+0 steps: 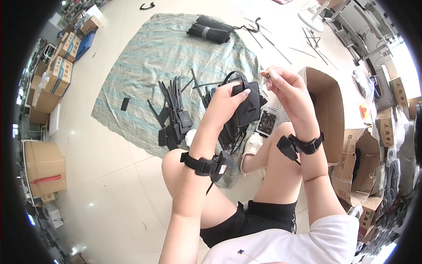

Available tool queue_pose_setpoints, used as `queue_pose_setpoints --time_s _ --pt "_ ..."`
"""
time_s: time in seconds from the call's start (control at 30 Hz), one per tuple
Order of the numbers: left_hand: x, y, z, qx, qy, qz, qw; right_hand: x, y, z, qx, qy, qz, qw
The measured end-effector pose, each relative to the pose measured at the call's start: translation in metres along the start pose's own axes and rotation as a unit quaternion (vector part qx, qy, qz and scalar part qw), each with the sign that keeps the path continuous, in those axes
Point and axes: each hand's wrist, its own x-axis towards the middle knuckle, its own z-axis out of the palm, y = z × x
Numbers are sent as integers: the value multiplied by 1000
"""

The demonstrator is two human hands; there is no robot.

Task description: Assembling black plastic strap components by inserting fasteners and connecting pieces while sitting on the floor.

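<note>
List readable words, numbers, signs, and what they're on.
Held tag, left hand: triangular mark; lettering beneath too small to read.
Second tag on sheet: triangular mark.
Left cartons: print too small to read.
Far-right carton: large characters on green, unquoted.
Left wrist device: label unreadable.

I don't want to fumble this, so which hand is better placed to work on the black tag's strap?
Probably your right hand: its fingertips are pinched together near the strap, seemingly on something small, while your left hand is occupied gripping the black tag.
</note>
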Motion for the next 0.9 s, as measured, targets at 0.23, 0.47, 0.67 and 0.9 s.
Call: queue_pose_setpoints --time_s 0.23,0.47,0.67,0.9 --pt "4 -10 -2 85 44 91 991 19 45 -4 -108 5 -15 994" --pt "2 -3 11 143 61 76 985 18 50 -9 -224 14 -81 971" --pt "0 -10 14 173 98 116 973 18 53 -11 -282 14 -82 956" --pt "1 -17 18 184 131 163 960 18 50 -14 -272 -33 -71 959"
